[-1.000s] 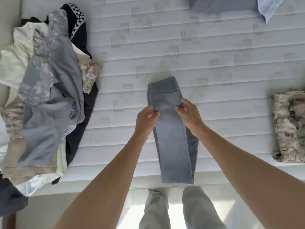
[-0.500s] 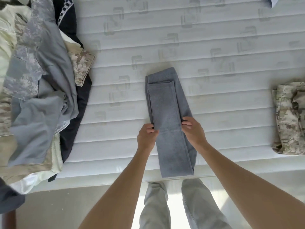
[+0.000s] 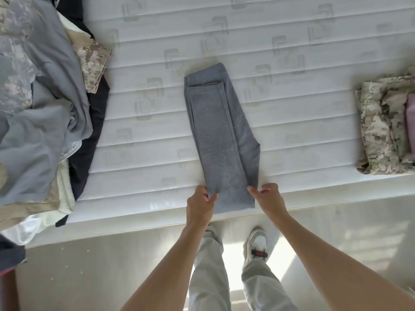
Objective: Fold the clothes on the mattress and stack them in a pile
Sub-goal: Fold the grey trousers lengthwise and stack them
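Grey trousers [image 3: 215,131], folded lengthwise into a narrow strip, lie on the white quilted mattress [image 3: 146,135]. Their near end reaches the mattress's front edge. My left hand [image 3: 199,205] pinches the near left corner of the strip, thumb on top of the cloth. At the near right corner my right hand [image 3: 269,198] has its fingers curled and its fingertips on the cloth's edge. A heap of unfolded clothes [image 3: 40,97] in grey, camouflage, cream and black covers the mattress's left side. On the right edge sits a folded camouflage pile [image 3: 381,131] with a pink item on it.
The mattress's front edge [image 3: 134,230] runs across just below my hands, with pale floor [image 3: 89,277] beneath it. My legs and a grey shoe [image 3: 256,245] stand close against that edge. Bare mattress lies between the grey trousers and both clothes piles.
Both hands slid down the grey trousers from the middle to the near end. The view shifted towards the mattress's front edge.
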